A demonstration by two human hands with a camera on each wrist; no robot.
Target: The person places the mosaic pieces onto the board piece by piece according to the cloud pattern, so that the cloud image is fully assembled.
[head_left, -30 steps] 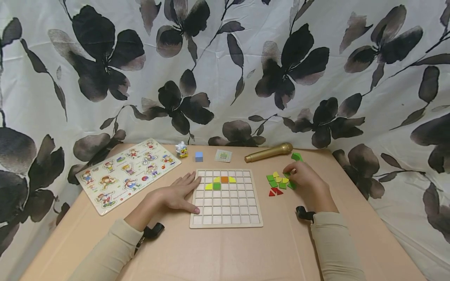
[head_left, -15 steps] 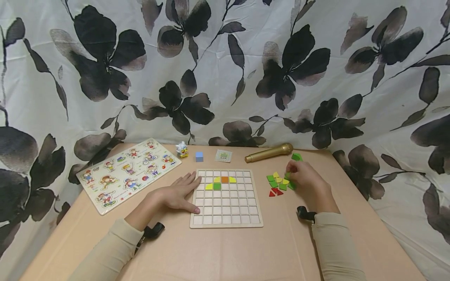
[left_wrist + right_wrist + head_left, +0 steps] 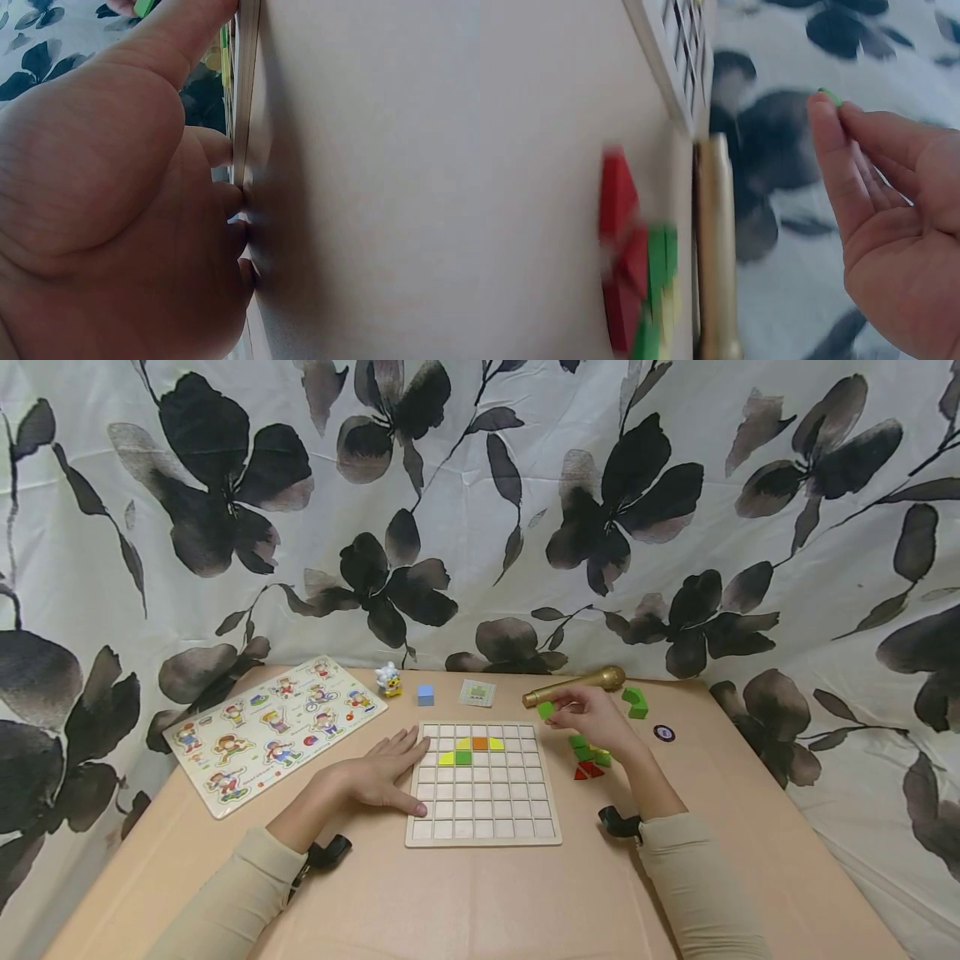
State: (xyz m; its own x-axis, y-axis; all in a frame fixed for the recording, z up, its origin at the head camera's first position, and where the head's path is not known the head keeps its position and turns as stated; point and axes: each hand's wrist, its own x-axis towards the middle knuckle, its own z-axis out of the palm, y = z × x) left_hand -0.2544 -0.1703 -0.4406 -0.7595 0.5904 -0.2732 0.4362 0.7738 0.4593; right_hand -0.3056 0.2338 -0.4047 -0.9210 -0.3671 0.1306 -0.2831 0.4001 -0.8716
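Note:
My left hand (image 3: pixel 382 774) rests with spread fingers on the left edge of a wooden grid board (image 3: pixel 483 814). Yellow pieces, an orange square (image 3: pixel 479 743) and a green square (image 3: pixel 462 758) sit in its upper cells. Between thumb and fingers, my right hand (image 3: pixel 596 722) pinches a green tile (image 3: pixel 545 710), raised just off the board's upper right corner. In the right wrist view only a sliver of that tile (image 3: pixel 831 96) shows at the fingertips. Below this hand lie red triangles (image 3: pixel 588 770) and green and yellow tiles, partly hidden by the wrist.
Behind the board stand a small figurine (image 3: pixel 388 680), a blue cube (image 3: pixel 425 695), a pattern card (image 3: pixel 477 693) and a gold microphone (image 3: pixel 573 686). A picture puzzle board (image 3: pixel 255 727) lies left. Green blocks (image 3: pixel 637 703) and a dark round disc (image 3: pixel 663 733) lie at the right.
My right hand has left the pile with a green tile and moved left toward the board. The dark disc and another green block have come into sight. The left hand stays put.

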